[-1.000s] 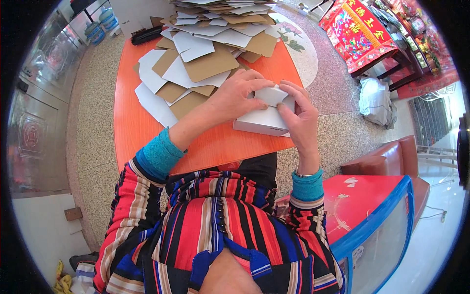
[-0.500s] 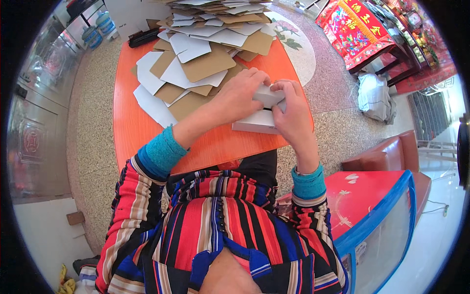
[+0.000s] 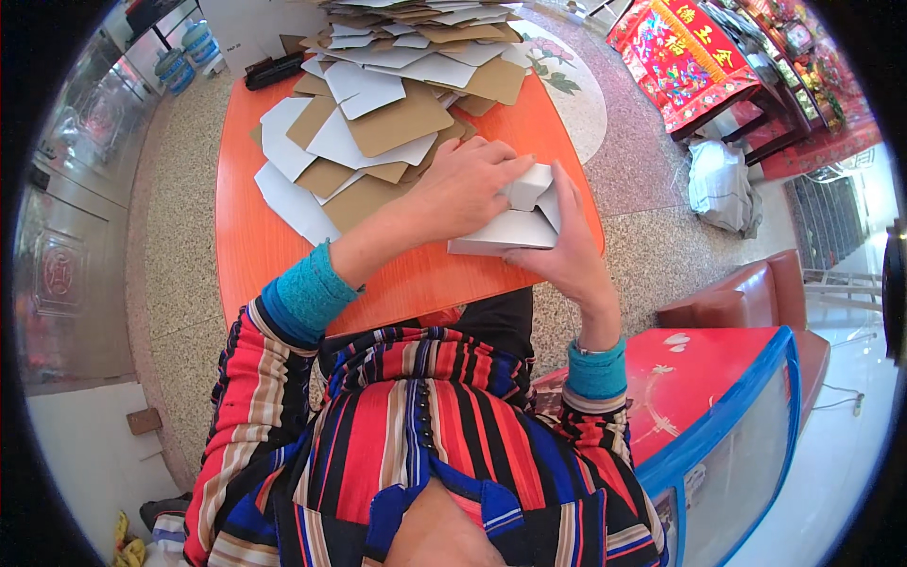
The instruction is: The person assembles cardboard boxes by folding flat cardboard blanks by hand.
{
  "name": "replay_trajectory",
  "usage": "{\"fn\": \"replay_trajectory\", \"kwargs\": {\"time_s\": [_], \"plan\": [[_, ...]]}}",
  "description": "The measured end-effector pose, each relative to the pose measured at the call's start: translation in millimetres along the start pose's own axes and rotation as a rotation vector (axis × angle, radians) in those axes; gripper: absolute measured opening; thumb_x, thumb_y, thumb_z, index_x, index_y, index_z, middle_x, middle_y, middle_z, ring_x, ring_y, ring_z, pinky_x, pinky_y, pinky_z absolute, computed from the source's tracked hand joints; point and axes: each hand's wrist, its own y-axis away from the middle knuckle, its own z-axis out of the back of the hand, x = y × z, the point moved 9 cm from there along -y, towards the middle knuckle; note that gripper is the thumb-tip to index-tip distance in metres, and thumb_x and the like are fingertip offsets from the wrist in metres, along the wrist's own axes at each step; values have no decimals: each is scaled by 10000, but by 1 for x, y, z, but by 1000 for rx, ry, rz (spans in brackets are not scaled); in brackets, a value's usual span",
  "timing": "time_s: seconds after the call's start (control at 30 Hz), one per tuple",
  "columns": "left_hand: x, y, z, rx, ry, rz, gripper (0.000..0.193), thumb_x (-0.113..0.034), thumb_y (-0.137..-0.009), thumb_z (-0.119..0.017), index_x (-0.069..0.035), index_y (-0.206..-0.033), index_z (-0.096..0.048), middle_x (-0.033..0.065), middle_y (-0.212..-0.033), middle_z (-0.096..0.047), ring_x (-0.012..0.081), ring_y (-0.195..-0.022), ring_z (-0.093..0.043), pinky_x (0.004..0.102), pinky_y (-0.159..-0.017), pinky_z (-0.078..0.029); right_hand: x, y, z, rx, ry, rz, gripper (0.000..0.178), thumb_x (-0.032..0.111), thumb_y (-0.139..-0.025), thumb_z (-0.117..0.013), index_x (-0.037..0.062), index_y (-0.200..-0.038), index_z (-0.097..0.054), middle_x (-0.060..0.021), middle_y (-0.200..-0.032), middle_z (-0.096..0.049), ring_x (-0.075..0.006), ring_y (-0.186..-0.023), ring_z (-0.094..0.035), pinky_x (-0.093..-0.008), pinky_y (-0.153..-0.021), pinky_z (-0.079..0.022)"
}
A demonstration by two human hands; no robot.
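Note:
A small white cardboard box (image 3: 504,233), partly folded, sits near the right front of the orange table (image 3: 378,293). My right hand (image 3: 563,241) grips its right end, thumb along the near side and fingers up the far side. From the left, my left hand (image 3: 468,189) reaches over the box, its fingers bent against a raised white flap (image 3: 529,187). The tips of some left fingers are hidden behind the hand and flap. Flat white-and-brown cardboard blanks (image 3: 392,118) lie spread just beyond my left hand.
A tall heap of cardboard blanks (image 3: 416,33) covers the table's far end, beside a black object (image 3: 274,71). To the right stand a brown leather seat (image 3: 742,293) and a red panel with a blue frame (image 3: 690,378). A wrapped bundle (image 3: 723,189) lies on the floor.
My right hand has shifted from pinching the flap to holding the box's right end, thumb lower on its near side. The left hand stays at the flap, which now stands more open on the right.

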Motion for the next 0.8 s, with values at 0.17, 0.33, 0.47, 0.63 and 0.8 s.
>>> {"fn": "replay_trajectory", "kwargs": {"time_s": [0.17,0.33,0.47,0.63,0.8], "plan": [[-7,-1,-4,58,-132,-43,477,-75,-788,-584,-99,-1265,-582,52,-1188,-610,265,-1000,-554,528,-985,-331,0,0,-4,-2,109,20,1068,176,-607,-869,-9,-1467,-263,-231,-1377,-430,-353,-1238,-473,-395,-1057,-394],[-8,-1,-7,123,-121,-35,472,-87,-817,-576,-83,-1288,-549,48,-1243,-586,257,-1070,-530,534,-1059,-274,1,0,-4,-23,109,8,1074,172,-596,-873,-10,-1465,-267,-227,-1388,-422,-351,-1240,-473,-394,-1059,-392],[-8,1,1,116,-16,-78,475,-103,-833,-579,-68,-1304,-526,72,-1275,-560,257,-1116,-508,501,-1087,-268,0,1,-3,-10,74,14,1085,151,-592,-868,-8,-1474,-256,-223,-1400,-417,-344,-1251,-466,-389,-1063,-389],[-2,6,15,71,274,-82,498,-141,-834,-609,-46,-1312,-508,127,-1320,-512,274,-1149,-482,466,-1077,-300,-2,2,2,31,-65,-3,1108,126,-581,-864,-6,-1486,-239,-215,-1428,-398,-330,-1273,-451,-378,-1070,-380],[5,15,21,26,415,29,627,-217,-778,-695,-33,-1339,-484,166,-1353,-467,300,-1166,-463,425,-1041,-352,0,2,4,54,-74,-11,1124,106,-574,-860,-2,-1496,-225,-208,-1454,-379,-320,-1291,-436,-365,-1077,-369]]}}
